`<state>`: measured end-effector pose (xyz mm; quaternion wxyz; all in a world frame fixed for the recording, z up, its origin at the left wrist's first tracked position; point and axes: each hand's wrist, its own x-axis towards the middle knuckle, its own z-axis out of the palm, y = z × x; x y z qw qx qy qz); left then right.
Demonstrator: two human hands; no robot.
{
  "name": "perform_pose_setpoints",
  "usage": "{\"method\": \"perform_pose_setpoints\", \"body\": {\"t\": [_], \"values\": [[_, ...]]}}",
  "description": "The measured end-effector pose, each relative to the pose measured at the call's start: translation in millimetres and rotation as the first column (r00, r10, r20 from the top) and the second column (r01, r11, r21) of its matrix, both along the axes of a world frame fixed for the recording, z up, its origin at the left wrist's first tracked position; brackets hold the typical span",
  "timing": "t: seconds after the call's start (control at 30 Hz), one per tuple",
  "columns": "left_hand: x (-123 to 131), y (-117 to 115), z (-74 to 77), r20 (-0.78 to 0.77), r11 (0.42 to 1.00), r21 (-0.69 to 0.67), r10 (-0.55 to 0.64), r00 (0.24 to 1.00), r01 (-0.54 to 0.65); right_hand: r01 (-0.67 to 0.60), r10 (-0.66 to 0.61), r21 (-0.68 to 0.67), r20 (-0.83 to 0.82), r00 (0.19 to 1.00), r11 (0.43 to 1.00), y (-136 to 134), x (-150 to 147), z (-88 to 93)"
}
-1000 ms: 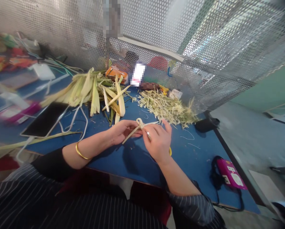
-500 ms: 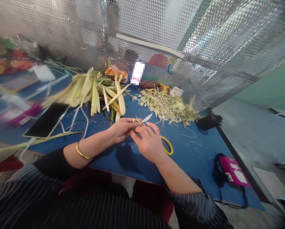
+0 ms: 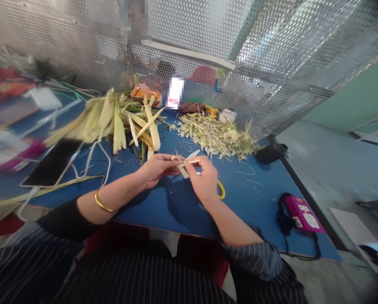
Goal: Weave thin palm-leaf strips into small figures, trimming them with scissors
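Pale husk strip [image 3: 183, 171] pinched by left grip [image 3: 157, 168] and right grip [image 3: 204, 179], both nearly closed, above counter [image 3: 239, 207]; shreds [image 3: 217, 137] at 2 o'clock. Judged light, pliable, easily torn; best held mid-length.

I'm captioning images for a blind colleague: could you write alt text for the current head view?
A person's left hand and right hand pinch thin pale strips above a blue table. Beyond lie long pale leaves at left and a heap of shreds at right; a yellow loop shows beside the right hand.
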<state>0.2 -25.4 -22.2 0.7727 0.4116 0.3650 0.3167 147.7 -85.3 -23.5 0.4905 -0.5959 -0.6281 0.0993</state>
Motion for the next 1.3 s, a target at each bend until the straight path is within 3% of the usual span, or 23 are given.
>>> {"method": "perform_pose_setpoints", "body": {"t": [0.1,0.23,0.4,0.5,0.6,0.73,0.8,0.9,1.03,1.13,1.3], "values": [[-2,-1,1.9,-0.018,0.999,0.019,-0.031,0.999,0.031,-0.048,0.024,-0.152,-0.16,0.987,0.987,4,5,-2.5],[-1,-3,0.8,-0.014,0.995,0.058,-0.085,0.996,0.086,-0.058,0.016,-0.21,-0.194,0.981,0.976,7,8,-5.1],[3,-1,-4.5,0.031,1.0,0.001,0.013,0.999,-0.013,-0.098,0.03,-0.302,-0.222,0.975,0.948,8,9,-6.7],[0,6,-4.6,0.087,0.994,-0.053,0.095,0.992,-0.091,-0.218,0.132,-0.347,-0.256,0.958,0.912,5,12,-1.6],[-5,12,-1.9,0.085,0.991,-0.063,0.124,0.989,-0.119,-0.375,0.319,-0.29,-0.225,0.921,0.88,2,17,7.6],[-9,14,1.4,0.023,0.996,-0.02,0.085,0.996,-0.085,-0.453,0.481,-0.268,0.049,0.875,0.85,2,22,15.6],[-8,12,1.9,-0.011,0.997,0.035,0.072,0.997,-0.071,-0.415,0.458,-0.209,0.241,0.856,0.885,3,23,15.8],[-7,9,3.0,-0.04,0.991,0.122,0.053,0.998,-0.048,-0.336,0.313,-0.036,0.469,0.826,0.941,4,20,14.4],[-6,5,5.7,-0.139,0.974,0.225,0.015,0.99,0.016,-0.281,0.176,0.134,0.516,0.839,0.95,6,17,11.6],[-4,3,5.0,-0.195,0.953,0.29,-0.031,0.98,0.087,-0.264,0.175,0.122,0.484,0.857,0.957,8,16,7.1],[-1,1,-0.2,-0.234,0.937,0.309,-0.088,0.968,0.16,-0.168,0.156,-0.009,0.429,0.89,0.986,11,16,-0.4]]}}
